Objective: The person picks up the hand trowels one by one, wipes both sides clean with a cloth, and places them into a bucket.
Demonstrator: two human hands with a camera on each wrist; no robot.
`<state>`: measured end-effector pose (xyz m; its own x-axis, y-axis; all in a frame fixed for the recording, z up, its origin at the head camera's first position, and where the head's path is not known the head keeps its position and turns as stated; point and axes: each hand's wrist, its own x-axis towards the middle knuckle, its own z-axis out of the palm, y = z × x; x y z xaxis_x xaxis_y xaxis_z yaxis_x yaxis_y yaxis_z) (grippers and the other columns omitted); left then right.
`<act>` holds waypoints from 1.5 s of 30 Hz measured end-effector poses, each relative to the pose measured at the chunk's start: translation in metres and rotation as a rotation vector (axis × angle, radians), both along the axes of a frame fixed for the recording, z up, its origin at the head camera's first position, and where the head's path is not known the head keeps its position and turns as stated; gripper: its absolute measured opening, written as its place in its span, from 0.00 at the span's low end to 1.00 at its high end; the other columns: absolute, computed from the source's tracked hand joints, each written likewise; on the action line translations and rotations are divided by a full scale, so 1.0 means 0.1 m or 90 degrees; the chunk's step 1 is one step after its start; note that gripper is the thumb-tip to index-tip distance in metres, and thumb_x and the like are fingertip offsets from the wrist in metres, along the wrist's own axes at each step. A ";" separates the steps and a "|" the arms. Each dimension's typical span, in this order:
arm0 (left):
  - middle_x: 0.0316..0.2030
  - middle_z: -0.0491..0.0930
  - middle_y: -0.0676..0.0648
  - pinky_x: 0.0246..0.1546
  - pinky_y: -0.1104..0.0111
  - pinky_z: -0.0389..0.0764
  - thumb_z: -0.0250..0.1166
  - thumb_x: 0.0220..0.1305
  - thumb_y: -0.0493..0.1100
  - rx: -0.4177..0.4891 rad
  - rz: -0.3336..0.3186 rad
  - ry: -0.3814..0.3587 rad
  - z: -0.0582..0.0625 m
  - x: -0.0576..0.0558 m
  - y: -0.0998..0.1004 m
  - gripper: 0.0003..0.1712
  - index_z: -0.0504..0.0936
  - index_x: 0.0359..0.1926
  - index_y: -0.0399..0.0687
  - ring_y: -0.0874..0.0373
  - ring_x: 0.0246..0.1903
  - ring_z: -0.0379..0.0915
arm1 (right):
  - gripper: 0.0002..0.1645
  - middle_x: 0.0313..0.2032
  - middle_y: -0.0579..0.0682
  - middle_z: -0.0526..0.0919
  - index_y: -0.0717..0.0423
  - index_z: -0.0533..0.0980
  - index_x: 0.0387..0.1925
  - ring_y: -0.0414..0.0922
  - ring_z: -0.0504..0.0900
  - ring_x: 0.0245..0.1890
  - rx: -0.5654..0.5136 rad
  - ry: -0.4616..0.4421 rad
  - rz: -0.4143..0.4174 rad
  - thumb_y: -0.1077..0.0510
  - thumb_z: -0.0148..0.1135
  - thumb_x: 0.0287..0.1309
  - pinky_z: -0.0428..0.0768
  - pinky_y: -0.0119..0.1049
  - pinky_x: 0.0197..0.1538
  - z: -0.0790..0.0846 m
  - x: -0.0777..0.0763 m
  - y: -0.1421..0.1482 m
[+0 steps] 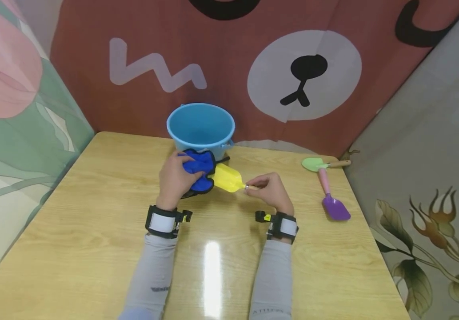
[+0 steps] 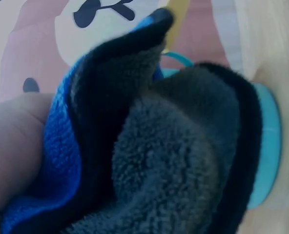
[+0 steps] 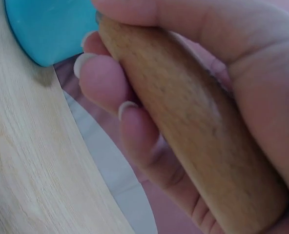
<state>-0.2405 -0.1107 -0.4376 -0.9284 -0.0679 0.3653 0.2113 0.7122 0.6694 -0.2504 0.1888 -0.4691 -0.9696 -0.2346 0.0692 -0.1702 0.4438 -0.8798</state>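
Note:
My left hand (image 1: 175, 175) grips a bunched cloth (image 1: 199, 166), bright blue with black edging; its grey side faces the left wrist view. The cloth lies against the blade of a small yellow shovel (image 1: 228, 178) and hides the blade's end. In my right hand (image 1: 271, 189) is that shovel's wooden handle (image 3: 188, 117), with thumb and fingers curled round it. The shovel is held above the table, its blade pointing left toward the cloth. Just behind both stands a light blue bucket (image 1: 201, 145), partly covered by the cloth and left hand.
Toward the table's right edge lie a small green shovel (image 1: 313, 164) with a wooden handle and a purple shovel (image 1: 336, 208) with a pink handle, their handles close together. A printed curtain (image 1: 229, 58) hangs behind the wooden table (image 1: 93, 213).

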 end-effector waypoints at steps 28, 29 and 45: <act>0.52 0.81 0.40 0.50 0.52 0.82 0.80 0.52 0.52 -0.176 -0.101 0.125 0.04 0.10 0.55 0.22 0.90 0.43 0.42 0.43 0.51 0.78 | 0.13 0.34 0.51 0.91 0.61 0.88 0.39 0.46 0.89 0.35 -0.009 -0.003 0.060 0.59 0.78 0.51 0.86 0.39 0.41 -0.03 -0.07 -0.11; 0.53 0.81 0.40 0.50 0.52 0.83 0.80 0.52 0.52 -0.185 -0.106 0.125 0.03 0.11 0.59 0.22 0.90 0.43 0.42 0.43 0.51 0.78 | 0.12 0.34 0.51 0.91 0.61 0.88 0.39 0.46 0.89 0.35 -0.009 -0.001 0.059 0.60 0.78 0.51 0.86 0.39 0.41 -0.03 -0.07 -0.11; 0.54 0.76 0.38 0.43 0.52 0.83 0.84 0.45 0.52 -0.181 -0.008 0.082 -0.10 0.14 0.82 0.27 0.89 0.45 0.44 0.42 0.48 0.76 | 0.10 0.34 0.50 0.91 0.56 0.89 0.35 0.45 0.90 0.36 0.001 0.045 0.046 0.57 0.80 0.50 0.87 0.40 0.41 0.03 -0.07 -0.23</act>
<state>-0.2269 -0.0291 -0.4477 -0.8734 0.0652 0.4826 0.2914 0.8640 0.4107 -0.2574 0.1656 -0.4664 -0.9430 -0.3036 0.1362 -0.2631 0.4297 -0.8638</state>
